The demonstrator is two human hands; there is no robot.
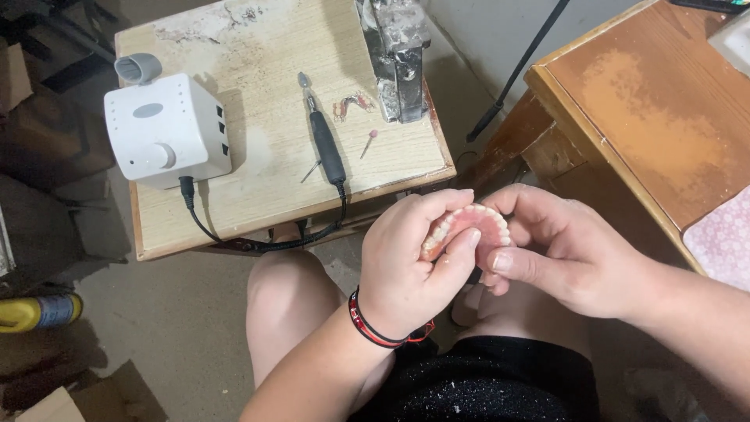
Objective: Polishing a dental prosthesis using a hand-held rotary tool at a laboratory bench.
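While sitting beside a small wooden table [258, 47], holding a pink denture [469, 223] with white teeth up over the lap, between both hands. Gripping its left side with the left hand [406, 266], with fingers curled shut around the teeth and the thumb pressing on the pink part. Pinching its right side with the right hand [562, 250], closed on the edge with thumb and fingers. Wearing a red and black band [371, 324] on the left wrist. Keeping a bare knee [281, 305] just under the hands.

Lying on the small wooden table, well apart from the hands: a white box machine [164, 129] with a round knob, a black pen-shaped grinding tool [324, 137], a thin metal bit [311, 170] just beside it and a tiny pink-tipped bit [369, 143] near it. Running from the machine to the tool, and hanging over the table's front edge: a black cord [234, 238]. Sitting at the back of the same table: a grey, dirty metal clamp [398, 55]. Standing to the right: a bigger brown table [648, 101], carrying a pink patterned mat [723, 238] at its edge. Lying on the floor to the left: a yellow can [35, 311], hiding whatever is inside.
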